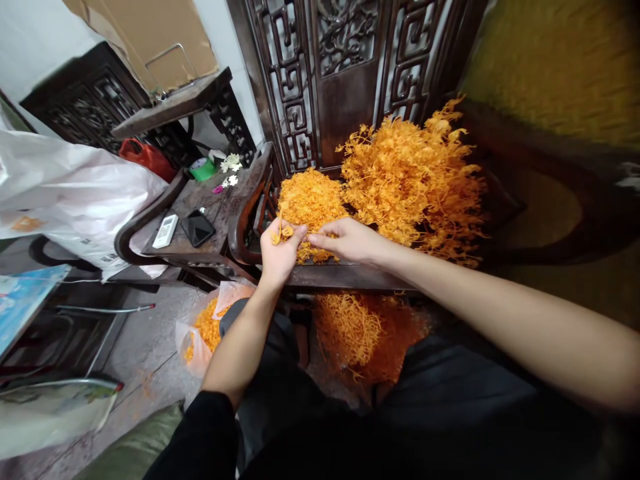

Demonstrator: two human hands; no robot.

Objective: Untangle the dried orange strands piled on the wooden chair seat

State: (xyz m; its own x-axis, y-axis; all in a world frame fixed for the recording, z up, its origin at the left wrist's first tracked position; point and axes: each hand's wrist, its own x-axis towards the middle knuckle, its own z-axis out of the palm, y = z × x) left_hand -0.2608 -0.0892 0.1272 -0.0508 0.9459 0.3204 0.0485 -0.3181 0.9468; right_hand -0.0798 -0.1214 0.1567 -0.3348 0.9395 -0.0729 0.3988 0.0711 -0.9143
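Observation:
My left hand [278, 252] is closed on a small bunch of orange stringy strands [281, 232], held just above the dark wooden seat [345, 275]. My right hand [345, 240] reaches in from the right with its fingers pinched at the same bunch, fingertip to fingertip with the left. Behind the hands lie a smaller pile of trimmed orange strands [310, 199] and a big bushy clump of orange strands [415, 180] on the seat.
More orange strands [360, 333] lie below the seat edge by my dark-clothed lap. A plastic bag of orange scraps [207, 327] sits on the floor at left. A side table [200, 200] holds a phone [197, 228] and a white remote [165, 231]. A carved wooden screen [345, 73] stands behind.

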